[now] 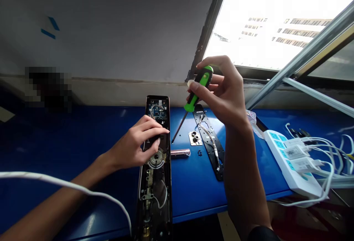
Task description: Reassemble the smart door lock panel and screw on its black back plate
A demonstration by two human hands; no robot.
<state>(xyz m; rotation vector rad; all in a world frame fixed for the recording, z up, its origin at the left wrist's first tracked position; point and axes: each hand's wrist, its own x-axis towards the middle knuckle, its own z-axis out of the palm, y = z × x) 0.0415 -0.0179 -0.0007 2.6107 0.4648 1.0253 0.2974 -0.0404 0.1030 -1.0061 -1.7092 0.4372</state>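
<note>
My right hand [218, 89] grips the green-and-black handle of a screwdriver [204, 80]. Its thin shaft slants down to the left, and the tip is close to the blue table, right of a long black device housing [169, 196]. Over the middle of that housing my left hand [143, 141] rests with curled fingers, thumb near the fingertips; what they pinch, if anything, is hidden. The open housing shows a blue circuit board [158, 112] at its far end, a round metal part [156, 157] beside my left thumb and brass-coloured mechanisms [149, 178] nearer me.
Right of the housing lie a shiny cylinder [179, 153], a square metal plate [195, 138], small black screws [200, 152] and a perforated black panel [210, 141] with cables. A white power strip [290, 163] stands further right. One white cable [83, 189] crosses the front left.
</note>
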